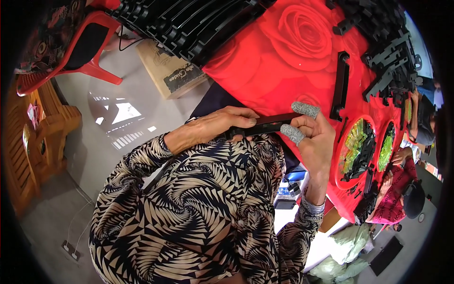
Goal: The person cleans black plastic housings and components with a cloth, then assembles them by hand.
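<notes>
Both of my hands hold a long black plastic part [272, 124] in front of my body, just off the table's near edge. My left hand [218, 127] grips its left end, thumb on top and fingers curled beneath. Grey knitted covers sit on the thumb and index finger of my right hand [316, 144], which pinches the part's right end. Beyond that hand, a similar long black part [340, 86] lies on the red rose-print tablecloth [288, 61]. A red round basket [336, 163] beside my right wrist contains yellow-green clear pieces and small black parts.
Long black parts [189, 26] lie in a row at the far left of the table. Black pieces [390, 66] are heaped at far right, near a second basket [379, 165]. A cardboard box [168, 71] and red chair [97, 45] stand left; a co-worker [395, 199] is at right.
</notes>
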`<state>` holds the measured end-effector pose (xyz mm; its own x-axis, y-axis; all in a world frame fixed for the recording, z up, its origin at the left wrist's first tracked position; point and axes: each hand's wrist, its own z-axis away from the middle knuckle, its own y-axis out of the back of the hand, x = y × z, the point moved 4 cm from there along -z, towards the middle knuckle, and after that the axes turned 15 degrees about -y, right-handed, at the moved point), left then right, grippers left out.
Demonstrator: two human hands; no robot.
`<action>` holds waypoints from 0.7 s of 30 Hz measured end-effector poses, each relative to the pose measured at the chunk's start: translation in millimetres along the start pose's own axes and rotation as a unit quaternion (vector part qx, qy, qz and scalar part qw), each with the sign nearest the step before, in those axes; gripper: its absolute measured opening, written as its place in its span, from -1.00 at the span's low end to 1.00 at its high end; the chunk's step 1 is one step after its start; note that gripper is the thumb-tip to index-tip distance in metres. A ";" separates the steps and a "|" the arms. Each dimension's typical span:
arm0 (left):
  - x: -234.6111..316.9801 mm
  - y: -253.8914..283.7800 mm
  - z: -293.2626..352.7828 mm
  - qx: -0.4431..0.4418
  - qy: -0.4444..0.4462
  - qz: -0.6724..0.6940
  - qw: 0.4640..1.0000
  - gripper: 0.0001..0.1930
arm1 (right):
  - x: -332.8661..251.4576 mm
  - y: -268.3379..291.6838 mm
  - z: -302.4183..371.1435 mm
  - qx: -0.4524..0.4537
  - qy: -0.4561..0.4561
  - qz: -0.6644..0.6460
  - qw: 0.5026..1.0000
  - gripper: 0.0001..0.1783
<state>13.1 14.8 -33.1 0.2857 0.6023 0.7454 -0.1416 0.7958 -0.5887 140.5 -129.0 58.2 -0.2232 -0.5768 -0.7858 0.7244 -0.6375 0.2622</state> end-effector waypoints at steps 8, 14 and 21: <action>1.7 -2.1 2.3 0.006 0.006 0.013 1.000 -0.57 | 8.2 -5.2 5.8 0.029 -0.011 -0.026 0.999 -0.52; 2.9 -2.7 1.5 0.000 0.003 -0.002 1.000 -0.59 | 9.3 -8.6 6.3 0.028 0.001 -0.031 0.999 -0.53; 4.0 -4.2 2.5 0.003 -0.004 -0.012 1.000 -0.57 | 16.3 -10.6 5.2 0.052 0.017 -0.020 0.998 -0.53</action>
<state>12.5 14.0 -26.9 0.2808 0.5828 0.7626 -0.1406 0.8109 -0.5680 125.7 -134.3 45.5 -0.2273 -0.5336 -0.8147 0.6429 -0.7105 0.2860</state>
